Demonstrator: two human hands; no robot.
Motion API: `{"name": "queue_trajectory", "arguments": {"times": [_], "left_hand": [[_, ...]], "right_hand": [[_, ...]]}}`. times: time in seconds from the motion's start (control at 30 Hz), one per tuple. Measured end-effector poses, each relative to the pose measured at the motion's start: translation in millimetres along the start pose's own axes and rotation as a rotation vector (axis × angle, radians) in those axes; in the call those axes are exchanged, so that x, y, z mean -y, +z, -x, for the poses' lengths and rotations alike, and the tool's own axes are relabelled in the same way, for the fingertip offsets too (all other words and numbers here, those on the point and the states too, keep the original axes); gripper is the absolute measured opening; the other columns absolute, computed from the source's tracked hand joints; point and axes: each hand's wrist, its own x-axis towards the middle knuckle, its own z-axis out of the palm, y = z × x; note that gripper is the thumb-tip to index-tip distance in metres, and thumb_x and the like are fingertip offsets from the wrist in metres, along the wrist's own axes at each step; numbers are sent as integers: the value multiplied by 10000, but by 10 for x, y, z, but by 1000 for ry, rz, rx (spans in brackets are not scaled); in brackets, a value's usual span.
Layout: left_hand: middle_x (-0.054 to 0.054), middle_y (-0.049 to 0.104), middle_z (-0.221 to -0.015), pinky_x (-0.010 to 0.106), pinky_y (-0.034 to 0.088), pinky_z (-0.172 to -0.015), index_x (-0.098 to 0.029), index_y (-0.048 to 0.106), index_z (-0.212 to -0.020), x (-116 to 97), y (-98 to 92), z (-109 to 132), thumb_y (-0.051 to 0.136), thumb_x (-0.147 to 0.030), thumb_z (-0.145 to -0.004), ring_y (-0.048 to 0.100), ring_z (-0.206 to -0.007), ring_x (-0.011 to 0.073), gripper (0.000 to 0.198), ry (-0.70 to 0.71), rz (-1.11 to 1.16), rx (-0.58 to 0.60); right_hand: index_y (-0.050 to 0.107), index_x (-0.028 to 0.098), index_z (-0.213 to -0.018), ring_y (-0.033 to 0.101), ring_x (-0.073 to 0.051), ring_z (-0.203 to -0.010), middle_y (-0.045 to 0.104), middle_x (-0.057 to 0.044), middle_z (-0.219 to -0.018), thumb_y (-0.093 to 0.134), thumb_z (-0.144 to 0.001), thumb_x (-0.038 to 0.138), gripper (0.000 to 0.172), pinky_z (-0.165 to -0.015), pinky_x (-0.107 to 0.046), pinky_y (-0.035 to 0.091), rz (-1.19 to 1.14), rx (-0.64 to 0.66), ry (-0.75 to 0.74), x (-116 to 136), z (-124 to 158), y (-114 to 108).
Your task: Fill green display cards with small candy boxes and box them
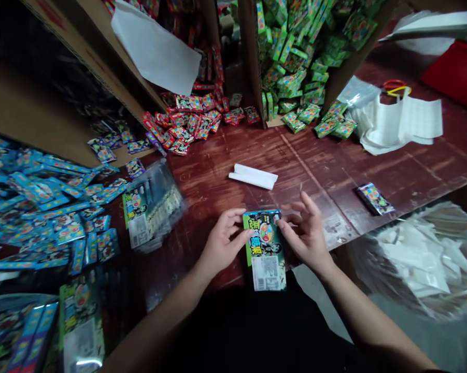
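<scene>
A printed plastic bag (265, 248) with a green and black front and a white label hangs at the table's near edge. A blue edge shows at its top; whether a small packet sits inside is hard to tell. My left hand (227, 238) grips the bag's left side, thumb in front and fingers curled behind. At the upper right corner, my right hand (305, 233) pinches it with the thumb, while the index finger is raised. A folded white paper strip (253, 176) lies just beyond the bag. To the left rests a stack of similar bags (151, 204).
Blue packets (50, 202) are heaped at left. Cardboard boxes spill red packets (194, 119) and green packets (295, 83) at the back. White pouches (402, 122) and one dark packet (374, 199) lie right. A plastic-lined bin (423, 254) holds white paper scraps.
</scene>
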Motion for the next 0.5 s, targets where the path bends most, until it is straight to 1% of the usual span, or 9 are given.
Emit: {"name": "queue_trajectory", "arguments": {"times": [0.13, 0.17, 0.23, 0.3, 0.33, 0.37, 0.43, 0.5], "left_hand": [[61, 657, -1124, 335, 578, -866, -213, 546, -1159, 21, -34, 1, 707, -285, -871, 691, -959, 171, 338, -75, -55, 107], [66, 661, -1135, 346, 575, -885, -207, 564, -1129, 12, -34, -11, 699, -284, -876, 691, -982, 178, 297, -74, -77, 130], [92, 656, -1223, 386, 547, -969, -194, 601, -1053, -16, -13, -50, 670, -278, -895, 670, -1095, 205, 191, -30, -118, 144], [109, 656, -1274, 412, 511, -1033, -185, 616, -968, -40, 30, -97, 640, -266, -912, 645, -1172, 218, 101, 24, -129, 104], [110, 672, -1256, 416, 509, -1036, -185, 608, -945, -46, 53, -119, 637, -257, -911, 651, -1167, 216, 85, 34, -119, 75], [104, 699, -1203, 413, 522, -1017, -189, 595, -958, -49, 72, -138, 645, -247, -903, 670, -1129, 210, 94, 34, -101, 45], [80, 738, -1092, 399, 543, -979, -200, 574, -1055, -51, 96, -165, 665, -229, -885, 700, -1050, 194, 195, 24, -76, -4], [76, 741, -1095, 396, 538, -987, -201, 591, -1123, -63, 102, -177, 670, -236, -884, 700, -1051, 191, 254, 20, -99, 15]], "right_hand": [[178, 378, -1581, 604, -138, -861, 566, -49, -1172, 581, -975, 295, 733, -737, -292, 556, 20, 157, 82, -63, -4, -103], [199, 361, -1581, 599, -140, -857, 571, -40, -1125, 584, -972, 307, 722, -751, -296, 555, 27, 186, 99, -69, -15, -135], [245, 337, -1571, 594, -150, -871, 573, -23, -1033, 598, -964, 314, 703, -809, -318, 551, 47, 214, 100, -79, -33, -179], [239, 338, -1570, 592, -168, -913, 568, -22, -1004, 610, -954, 306, 719, -874, -349, 543, 69, 177, 60, -92, -33, -185], [208, 351, -1576, 589, -177, -948, 565, -31, -1041, 615, -948, 305, 750, -902, -363, 541, 76, 137, 42, -103, -25, -175], [164, 369, -1583, 584, -184, -986, 557, -43, -1104, 619, -943, 306, 788, -924, -374, 540, 78, 93, 35, -115, -13, -161], [80, 393, -1594, 578, -190, -1039, 534, -58, -1201, 615, -943, 314, 846, -957, -392, 535, 65, 50, 49, -133, 15, -136], [59, 383, -1599, 589, -189, -1037, 549, -56, -1182, 618, -945, 316, 863, -980, -406, 526, 29, 71, 83, -124, 34, -135]]}}
